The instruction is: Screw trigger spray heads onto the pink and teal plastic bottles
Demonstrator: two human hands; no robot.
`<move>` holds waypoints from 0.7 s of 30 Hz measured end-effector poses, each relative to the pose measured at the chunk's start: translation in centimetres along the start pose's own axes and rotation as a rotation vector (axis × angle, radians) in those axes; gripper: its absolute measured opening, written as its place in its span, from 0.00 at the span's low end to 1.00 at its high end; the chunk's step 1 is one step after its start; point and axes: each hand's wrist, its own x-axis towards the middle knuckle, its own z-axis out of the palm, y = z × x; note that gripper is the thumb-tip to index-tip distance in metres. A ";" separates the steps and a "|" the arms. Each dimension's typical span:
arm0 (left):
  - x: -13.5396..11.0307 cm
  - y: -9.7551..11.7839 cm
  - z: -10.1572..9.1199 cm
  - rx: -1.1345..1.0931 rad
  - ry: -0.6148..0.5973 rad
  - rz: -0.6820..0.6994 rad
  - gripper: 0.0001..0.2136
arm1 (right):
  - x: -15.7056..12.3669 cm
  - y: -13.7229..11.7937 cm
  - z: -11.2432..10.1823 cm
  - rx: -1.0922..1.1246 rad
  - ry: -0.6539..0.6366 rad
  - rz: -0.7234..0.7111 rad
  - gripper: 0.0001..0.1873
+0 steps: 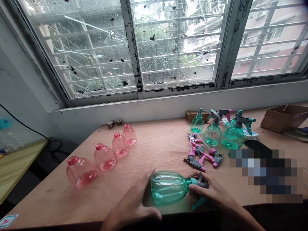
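Head feed: I see the clear green, ribbed plastic spray bottle [169, 188] on its side by the front edge of the pale wooden table [154, 146]; whether it rests there I cannot tell. Its long axis runs parallel to that edge, base toward my left hand [133, 200], neck toward my right hand [211, 190]. Right: closed around the neck and grey-and-teal trigger head [203, 182]. Left: spread, holding nothing, just beside the base; contact unclear. Four clear pink, rounded plastic bottles [101, 157] stand at the table's left
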 end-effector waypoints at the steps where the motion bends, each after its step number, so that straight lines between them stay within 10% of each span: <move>1: 0.0 -0.2 0.0 -0.019 0.000 0.010 0.54 | -0.1 -0.1 0.0 0.008 -0.002 0.006 0.26; 11: -0.1 1.1 -0.6 -0.043 -0.016 0.056 0.41 | 0.1 0.1 0.0 0.007 0.012 -0.010 0.25; 21: -0.1 0.2 -0.1 -0.009 -0.007 -0.002 0.57 | 0.1 0.2 0.0 -0.002 -0.009 -0.025 0.23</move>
